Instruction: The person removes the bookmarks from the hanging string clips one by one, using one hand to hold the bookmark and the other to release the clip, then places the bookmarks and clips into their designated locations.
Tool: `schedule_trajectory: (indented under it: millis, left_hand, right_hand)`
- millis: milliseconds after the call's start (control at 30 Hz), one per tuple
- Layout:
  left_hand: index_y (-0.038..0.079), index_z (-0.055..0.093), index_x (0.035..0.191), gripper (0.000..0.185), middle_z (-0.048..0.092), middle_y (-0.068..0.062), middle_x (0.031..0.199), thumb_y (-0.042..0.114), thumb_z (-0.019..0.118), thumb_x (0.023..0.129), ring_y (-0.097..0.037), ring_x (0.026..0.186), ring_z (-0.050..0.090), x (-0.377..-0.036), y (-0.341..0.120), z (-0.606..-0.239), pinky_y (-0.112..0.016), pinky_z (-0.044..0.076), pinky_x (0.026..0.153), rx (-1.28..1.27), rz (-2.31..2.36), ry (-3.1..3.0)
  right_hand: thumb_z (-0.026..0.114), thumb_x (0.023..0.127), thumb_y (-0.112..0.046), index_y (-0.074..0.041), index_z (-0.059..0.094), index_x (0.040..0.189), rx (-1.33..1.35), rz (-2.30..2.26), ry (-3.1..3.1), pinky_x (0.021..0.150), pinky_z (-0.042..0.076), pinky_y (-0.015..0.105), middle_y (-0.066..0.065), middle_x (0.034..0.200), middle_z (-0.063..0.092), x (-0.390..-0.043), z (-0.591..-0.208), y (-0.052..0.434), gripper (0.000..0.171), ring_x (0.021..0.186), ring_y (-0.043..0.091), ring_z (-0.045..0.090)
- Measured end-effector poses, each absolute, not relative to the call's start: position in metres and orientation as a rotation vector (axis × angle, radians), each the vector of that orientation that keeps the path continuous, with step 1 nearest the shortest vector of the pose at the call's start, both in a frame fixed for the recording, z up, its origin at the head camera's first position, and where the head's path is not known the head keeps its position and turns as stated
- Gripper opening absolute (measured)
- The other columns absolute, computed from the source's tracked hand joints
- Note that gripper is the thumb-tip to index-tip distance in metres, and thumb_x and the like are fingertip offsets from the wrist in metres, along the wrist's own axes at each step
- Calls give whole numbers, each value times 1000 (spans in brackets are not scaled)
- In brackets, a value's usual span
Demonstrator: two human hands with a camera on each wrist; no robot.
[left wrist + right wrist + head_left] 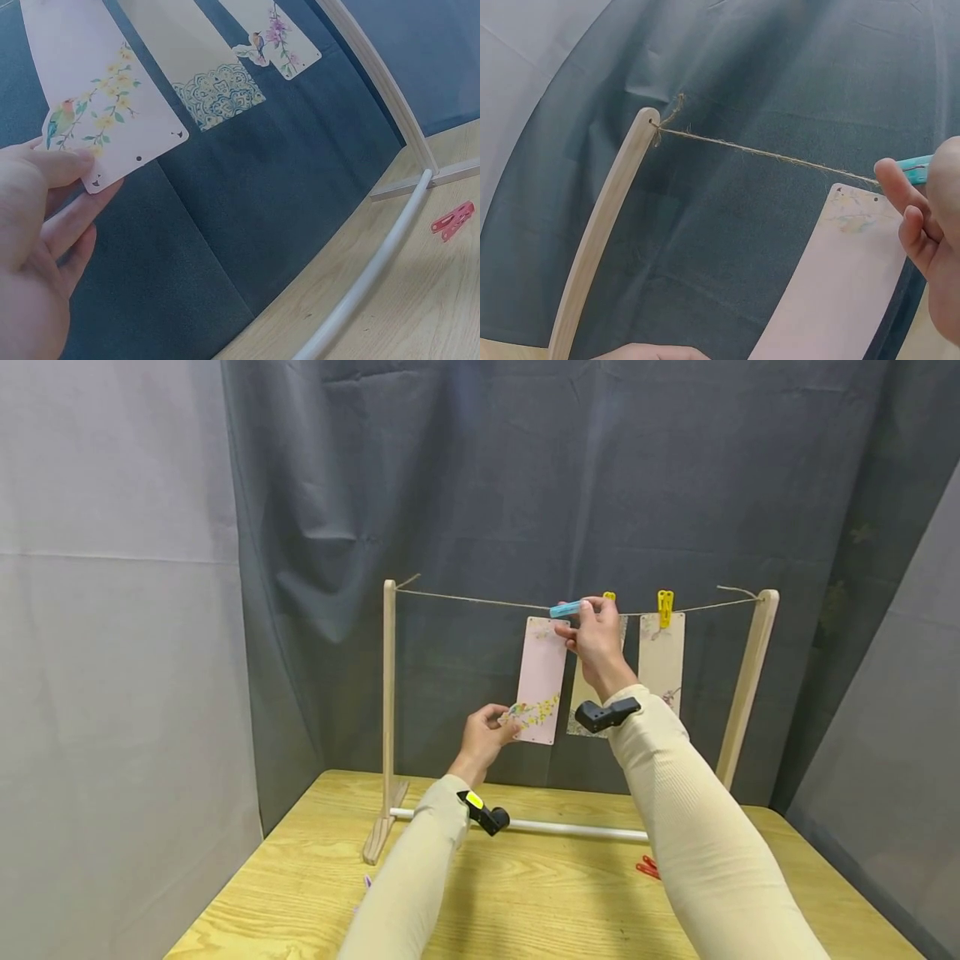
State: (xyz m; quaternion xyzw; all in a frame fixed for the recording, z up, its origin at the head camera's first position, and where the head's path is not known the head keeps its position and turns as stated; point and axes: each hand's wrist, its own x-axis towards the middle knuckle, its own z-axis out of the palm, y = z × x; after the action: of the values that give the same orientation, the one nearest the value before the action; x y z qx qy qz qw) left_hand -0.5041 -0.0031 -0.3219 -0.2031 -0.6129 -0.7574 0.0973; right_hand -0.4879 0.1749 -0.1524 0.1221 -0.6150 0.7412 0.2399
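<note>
A pink card (542,668) with yellow flowers and a bird hangs just below the twine (472,600). My left hand (483,737) pinches its lower left corner, the thumb over the printed face in the left wrist view. Up at the line, my right hand (600,647) holds a blue clothespin (566,609) lying sideways by the card's top edge. Whether its jaws grip the twine or the card cannot be told. Right of it hang a cream card (583,697), partly behind my right hand, and a flowered card (660,656) under a yellow clothespin (665,607).
Wooden posts (388,693) hold the twine at both ends, with a white rod (570,829) low between them. A red clothespin (648,867) lies on the wooden table (540,893). Something purple (367,882) shows beside my left sleeve. A dark curtain (480,485) hangs behind.
</note>
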Motion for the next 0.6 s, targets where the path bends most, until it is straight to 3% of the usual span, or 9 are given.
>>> schedule_trajectory:
  millis: [233,400,600]
  left_hand:
    - [-10,65,116,24,72,-20,95,-11,71,92,-18,79,70,-504,-5,-322,-48,58,89,-603,-2244,-1806]
    - [-9,65,115,24,72,-19,94,-9,72,92,-19,79,70,-504,-6,-324,-43,60,85,-582,-2229,-1825]
    - [-9,65,114,23,73,-20,95,-8,73,92,-20,82,71,-504,-7,-326,-42,59,86,-580,-2226,-1837]
  right_hand:
    - [36,114,-26,-11,40,131,320,2058,-1674,52,46,17,15,142,60,-488,-157,180,23,62,5,67]
    - [35,114,-26,-5,36,143,356,2053,-1687,51,46,16,15,143,59,-488,-161,181,36,61,5,67]
    - [36,114,-25,-6,38,143,401,2089,-1659,49,46,16,20,146,56,-485,-164,182,35,59,6,67]
